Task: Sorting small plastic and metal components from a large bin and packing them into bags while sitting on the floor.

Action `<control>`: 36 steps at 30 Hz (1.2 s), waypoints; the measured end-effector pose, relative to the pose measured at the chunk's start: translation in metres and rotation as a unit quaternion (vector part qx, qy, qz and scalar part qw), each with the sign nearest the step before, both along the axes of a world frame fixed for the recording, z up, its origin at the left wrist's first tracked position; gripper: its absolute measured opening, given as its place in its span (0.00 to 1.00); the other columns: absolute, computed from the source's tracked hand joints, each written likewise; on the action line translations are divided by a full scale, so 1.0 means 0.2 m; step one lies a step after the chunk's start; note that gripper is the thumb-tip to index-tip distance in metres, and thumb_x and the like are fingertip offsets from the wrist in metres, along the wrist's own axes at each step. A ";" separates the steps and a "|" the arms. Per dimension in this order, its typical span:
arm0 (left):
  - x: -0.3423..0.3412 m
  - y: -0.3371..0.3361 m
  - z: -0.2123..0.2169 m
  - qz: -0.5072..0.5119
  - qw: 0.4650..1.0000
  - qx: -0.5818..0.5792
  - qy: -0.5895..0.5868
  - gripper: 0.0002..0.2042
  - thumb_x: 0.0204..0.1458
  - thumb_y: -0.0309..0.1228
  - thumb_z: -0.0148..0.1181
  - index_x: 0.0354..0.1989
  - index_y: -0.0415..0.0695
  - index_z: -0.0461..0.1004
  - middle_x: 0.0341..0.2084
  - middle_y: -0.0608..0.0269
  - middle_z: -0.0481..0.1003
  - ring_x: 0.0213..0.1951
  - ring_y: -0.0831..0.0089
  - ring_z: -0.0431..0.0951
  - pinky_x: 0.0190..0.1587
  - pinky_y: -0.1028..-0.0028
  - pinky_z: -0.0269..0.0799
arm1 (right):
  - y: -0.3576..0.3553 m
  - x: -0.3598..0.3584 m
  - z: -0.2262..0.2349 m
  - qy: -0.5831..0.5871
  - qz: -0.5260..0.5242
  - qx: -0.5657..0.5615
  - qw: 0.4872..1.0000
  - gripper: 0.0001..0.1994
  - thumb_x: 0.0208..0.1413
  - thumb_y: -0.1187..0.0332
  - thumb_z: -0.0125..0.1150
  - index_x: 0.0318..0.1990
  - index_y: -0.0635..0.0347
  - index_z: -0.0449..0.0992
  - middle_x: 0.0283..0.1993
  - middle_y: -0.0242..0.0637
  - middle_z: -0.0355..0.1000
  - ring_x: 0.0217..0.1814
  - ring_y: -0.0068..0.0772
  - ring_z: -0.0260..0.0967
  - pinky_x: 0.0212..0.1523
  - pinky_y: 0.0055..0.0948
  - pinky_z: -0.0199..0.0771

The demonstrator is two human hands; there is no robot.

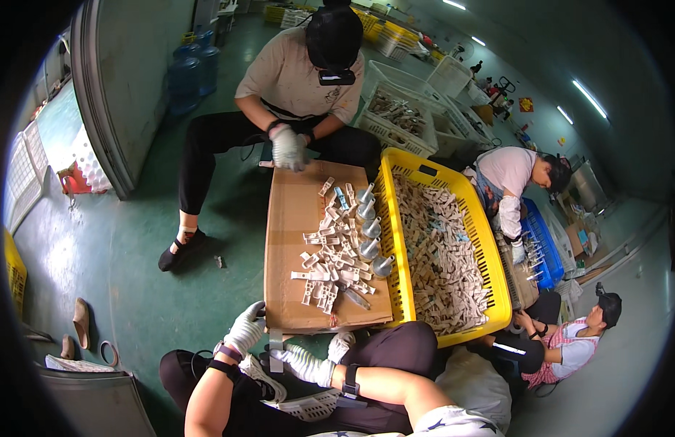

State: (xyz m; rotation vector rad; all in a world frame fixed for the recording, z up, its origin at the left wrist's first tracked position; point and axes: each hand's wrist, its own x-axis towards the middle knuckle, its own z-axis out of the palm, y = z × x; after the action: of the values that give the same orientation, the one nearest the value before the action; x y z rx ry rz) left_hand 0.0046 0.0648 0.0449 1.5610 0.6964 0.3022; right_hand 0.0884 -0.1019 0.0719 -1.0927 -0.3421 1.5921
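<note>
Both my hands wear striped white gloves with dark fingertips. My left hand (245, 332) is at the near left corner of a cardboard sheet (290, 240), fingers drawn together; what lies between them is too small to make out. Just below the sheet's near edge, my right hand (308, 365) has its fingers closed at a flat grey strip (277, 352). On the cardboard lies a loose pile of small off-white plastic parts (336, 251), a few of them blue. Several grey metal funnel-shaped pieces (369, 228) stand in a row along its right side.
A yellow crate (497, 291) full of similar parts stands against the cardboard's right side. Across from me sits a co-worker (301, 87) with gloved hands together; two more people (508, 175) work at the right. Slippers (81, 323) lie on the green floor at left.
</note>
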 end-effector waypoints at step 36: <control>0.00 0.01 -0.02 -0.005 0.999 0.024 0.022 0.22 0.51 0.18 0.49 0.56 0.40 0.67 0.41 0.54 0.75 0.41 0.67 0.75 0.44 0.72 0.71 | -0.01 0.02 -0.12 0.002 0.032 -0.003 0.999 0.14 0.62 0.70 0.51 0.53 0.66 0.68 0.50 0.39 0.72 0.52 0.31 0.69 0.56 0.28 0.70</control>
State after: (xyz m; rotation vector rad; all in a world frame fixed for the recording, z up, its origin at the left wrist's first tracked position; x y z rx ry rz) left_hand 0.0049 0.0660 0.0411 1.6201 0.7198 0.2795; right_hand 0.0933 -0.1033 0.0488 -1.0932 -0.3731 1.6518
